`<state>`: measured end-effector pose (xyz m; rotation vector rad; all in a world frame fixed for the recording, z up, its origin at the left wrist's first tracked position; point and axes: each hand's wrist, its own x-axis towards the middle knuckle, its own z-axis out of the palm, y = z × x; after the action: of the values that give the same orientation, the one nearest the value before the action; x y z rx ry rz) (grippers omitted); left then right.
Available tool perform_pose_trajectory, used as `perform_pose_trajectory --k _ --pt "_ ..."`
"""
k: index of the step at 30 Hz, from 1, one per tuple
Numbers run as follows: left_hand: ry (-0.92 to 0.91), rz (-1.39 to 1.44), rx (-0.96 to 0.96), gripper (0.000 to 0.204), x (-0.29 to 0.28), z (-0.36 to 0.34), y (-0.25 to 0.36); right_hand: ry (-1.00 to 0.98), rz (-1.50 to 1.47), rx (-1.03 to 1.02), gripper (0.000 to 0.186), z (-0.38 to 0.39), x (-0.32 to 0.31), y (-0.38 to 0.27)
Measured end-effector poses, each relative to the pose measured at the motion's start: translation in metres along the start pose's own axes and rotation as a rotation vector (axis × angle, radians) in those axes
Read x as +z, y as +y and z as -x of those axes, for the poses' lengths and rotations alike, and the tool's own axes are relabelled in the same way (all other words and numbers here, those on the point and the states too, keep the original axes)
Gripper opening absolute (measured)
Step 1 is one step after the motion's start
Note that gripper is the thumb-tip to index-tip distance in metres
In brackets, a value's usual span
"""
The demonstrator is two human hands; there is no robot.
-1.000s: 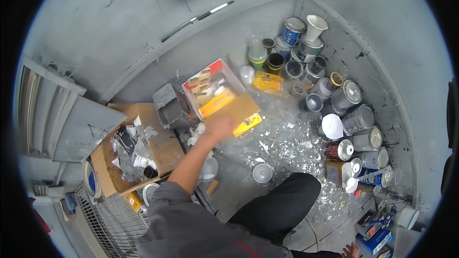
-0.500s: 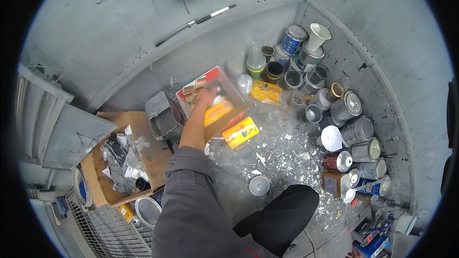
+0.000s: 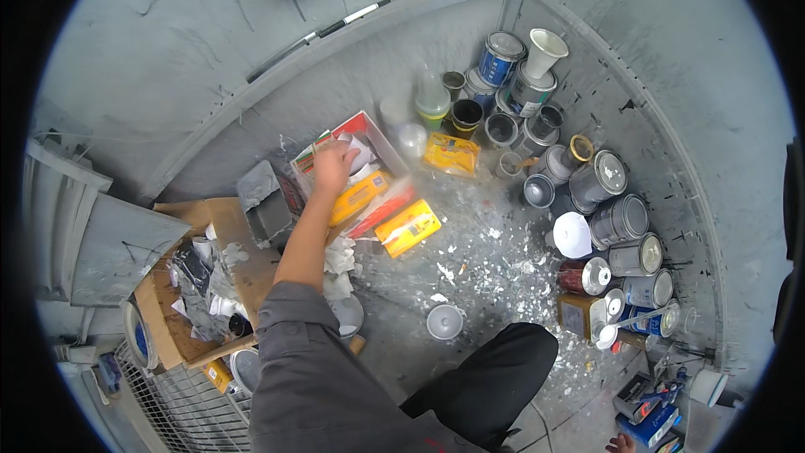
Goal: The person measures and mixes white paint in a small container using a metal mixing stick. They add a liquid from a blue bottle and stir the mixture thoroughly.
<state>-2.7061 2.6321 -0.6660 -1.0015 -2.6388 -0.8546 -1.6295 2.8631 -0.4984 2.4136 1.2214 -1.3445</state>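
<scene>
My left hand (image 3: 334, 165) reaches into a white carton with red and green printing (image 3: 381, 141). Its fingers close round a white, curved, cup-like thing (image 3: 360, 151), whose lower part is hidden. Below the hand, a yellow box (image 3: 359, 199) sits inside the carton. Another yellow box (image 3: 407, 228) lies beside the raised flap (image 3: 381, 212). At the lower right edge, only the fingers of my right hand (image 3: 621, 443) show, apart and with nothing seen in them. They are close to a blue box (image 3: 652, 428).
Several paint cans (image 3: 619, 222) and cups line the right wall. A yellow packet (image 3: 451, 154) lies right of the carton. A brown cardboard box (image 3: 268, 267) of waste stands at left. A small grey bowl (image 3: 444, 321) rests on the speckled floor near my knee (image 3: 495, 369).
My left hand has risen slightly within the carton, a white cup-like thing now in its fingers. The carton's flap has swung, baring its red printed side. The whole view has shifted a little.
</scene>
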Motion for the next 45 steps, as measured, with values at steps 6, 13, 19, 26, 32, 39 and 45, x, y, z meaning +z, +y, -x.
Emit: perform_pose_trajectory --k 6,13,19,26,32,39,45 --pt "0.022 0.034 0.035 0.028 -0.018 0.01 0.018 -0.114 -0.016 -0.049 0.057 -0.022 0.041 0.013" --pt "0.07 0.697 -0.519 0.026 -0.056 -0.034 0.03 -0.11 0.028 -0.02 0.059 -0.039 0.057 0.017" --pt "-0.223 -0.345 0.02 0.018 -0.052 0.023 -0.002 -0.175 0.069 -0.047 0.059 -0.061 0.063 0.005" --pt "-0.468 -0.052 -0.096 0.036 -0.073 0.017 0.051 -0.183 0.053 -0.072 0.058 -0.058 0.064 0.012" --pt "-0.552 -0.129 0.026 0.034 -0.075 0.039 0.093 -0.178 0.056 -0.066 0.059 -0.054 0.072 0.01" --pt "-0.264 -0.439 -0.049 0.016 -0.033 0.081 0.075 -0.17 0.054 -0.075 0.054 -0.056 0.075 0.008" --pt "-0.32 -0.373 -0.098 0.015 -0.017 0.087 0.065 -0.146 0.041 -0.071 0.047 -0.051 0.08 0.009"
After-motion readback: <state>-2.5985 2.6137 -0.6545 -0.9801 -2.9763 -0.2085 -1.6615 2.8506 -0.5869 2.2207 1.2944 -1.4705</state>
